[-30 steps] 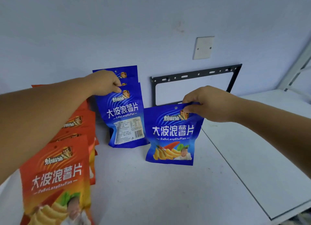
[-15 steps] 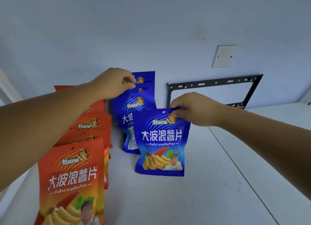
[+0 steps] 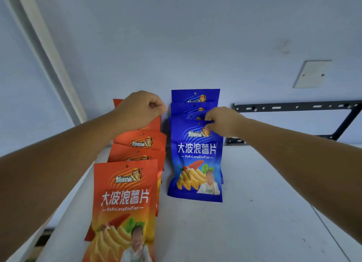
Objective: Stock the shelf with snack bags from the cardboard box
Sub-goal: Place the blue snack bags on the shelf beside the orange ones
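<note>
A row of blue snack bags stands upright on the white shelf (image 3: pixel 254 212), leaning back toward the wall. My right hand (image 3: pixel 222 121) pinches the top right corner of the front blue bag (image 3: pixel 195 164), which stands against the blue bags behind it (image 3: pixel 195 97). To the left runs a row of orange snack bags; the front orange bag (image 3: pixel 125 203) is closest to me. My left hand (image 3: pixel 141 109) is curled into a fist above the back orange bags (image 3: pixel 141 140), just left of the blue row, with nothing seen in it. The cardboard box is out of view.
A black metal bracket (image 3: pixel 293 107) is fixed to the wall right of the blue row. A white cover plate (image 3: pixel 312 73) sits higher on the wall. A white upright post (image 3: pixel 49 56) rises at the left. A seam (image 3: pixel 329 232) divides the shelf surface on the right.
My right hand carried the front blue bag left and back against the blue row. My left hand let go of the blue bags' tops and drew left, closing into a fist. The view swung left.
</note>
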`<state>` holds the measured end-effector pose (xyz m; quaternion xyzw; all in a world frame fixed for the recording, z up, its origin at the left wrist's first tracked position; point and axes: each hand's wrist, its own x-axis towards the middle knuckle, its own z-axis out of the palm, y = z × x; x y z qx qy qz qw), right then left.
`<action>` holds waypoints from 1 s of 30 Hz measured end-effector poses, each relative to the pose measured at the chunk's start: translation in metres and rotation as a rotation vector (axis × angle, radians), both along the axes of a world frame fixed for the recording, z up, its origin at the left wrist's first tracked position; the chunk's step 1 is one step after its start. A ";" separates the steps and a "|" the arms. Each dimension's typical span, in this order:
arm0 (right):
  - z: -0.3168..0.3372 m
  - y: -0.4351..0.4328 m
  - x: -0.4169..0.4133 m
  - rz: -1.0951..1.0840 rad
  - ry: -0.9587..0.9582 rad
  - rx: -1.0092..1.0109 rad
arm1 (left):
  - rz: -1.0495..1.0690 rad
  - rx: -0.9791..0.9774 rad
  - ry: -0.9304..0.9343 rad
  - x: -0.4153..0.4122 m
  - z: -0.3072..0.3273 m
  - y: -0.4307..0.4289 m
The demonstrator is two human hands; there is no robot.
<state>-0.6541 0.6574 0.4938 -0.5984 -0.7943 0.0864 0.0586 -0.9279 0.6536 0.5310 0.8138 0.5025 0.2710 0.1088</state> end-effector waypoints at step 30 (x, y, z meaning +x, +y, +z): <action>0.031 -0.133 0.100 -0.311 0.292 0.091 | -0.433 -0.198 0.098 0.151 -0.001 -0.033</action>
